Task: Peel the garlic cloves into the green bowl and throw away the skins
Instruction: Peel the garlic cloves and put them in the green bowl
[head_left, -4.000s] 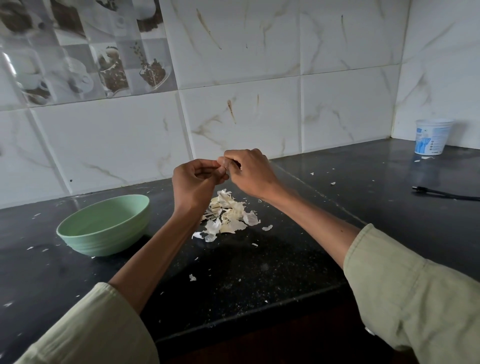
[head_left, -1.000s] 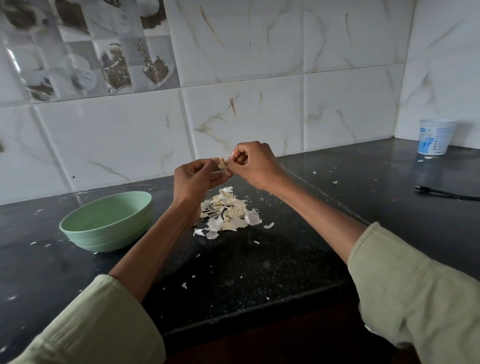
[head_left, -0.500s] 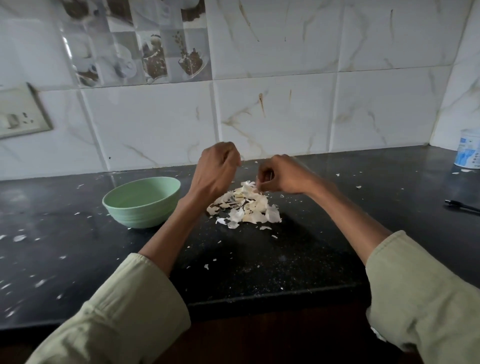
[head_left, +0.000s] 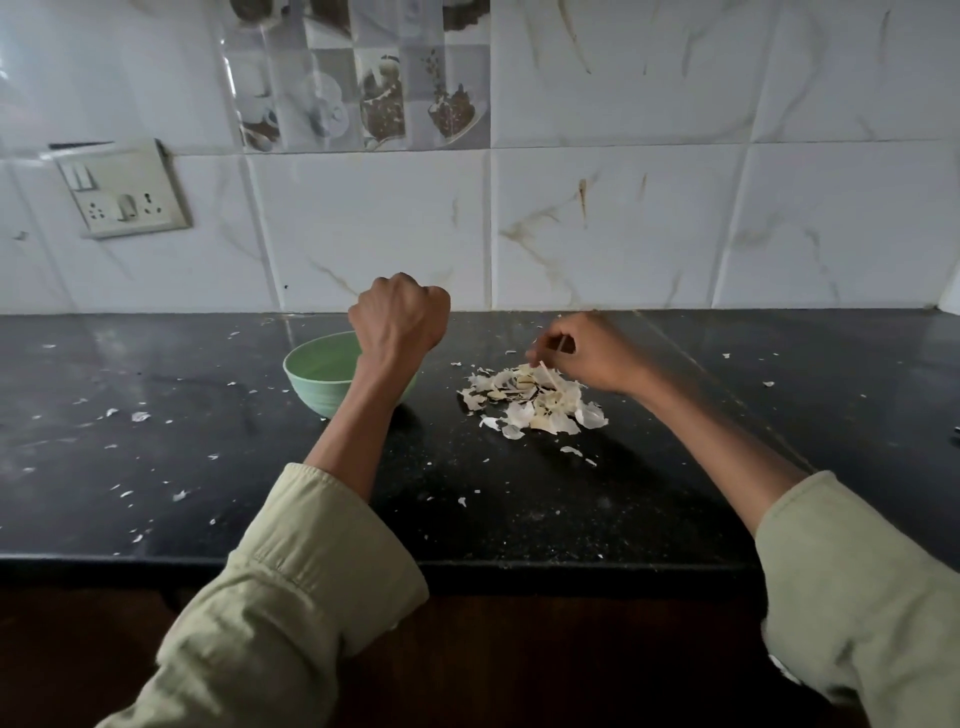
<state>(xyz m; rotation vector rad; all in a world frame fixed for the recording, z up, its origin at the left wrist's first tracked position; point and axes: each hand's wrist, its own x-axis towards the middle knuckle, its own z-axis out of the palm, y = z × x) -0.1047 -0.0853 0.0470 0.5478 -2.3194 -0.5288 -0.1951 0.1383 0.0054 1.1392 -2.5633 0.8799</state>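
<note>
1. Curled tight over the green bowl, left hand hides whatever it holds; clove not visible.
2. Right hand pinches a thin skin strip above the skin pile.
3. Bowl lies left of pile, nearer the left hand.

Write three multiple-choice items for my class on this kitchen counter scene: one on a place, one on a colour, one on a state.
1. Where is the left hand?
A. Above the bowl
B. On the socket
C. Under the counter

2. What colour is the bowl?
A. Red
B. Green
C. Black

3. What is the right hand doing?
A. Lying flat
B. Gripping the bowl
C. Pinching a thin skin strip over the skin pile

Answers: 1 A, the fist is raised over the rim; 2 B, pale green walls; 3 C, fingertips meet on the strip.
</note>
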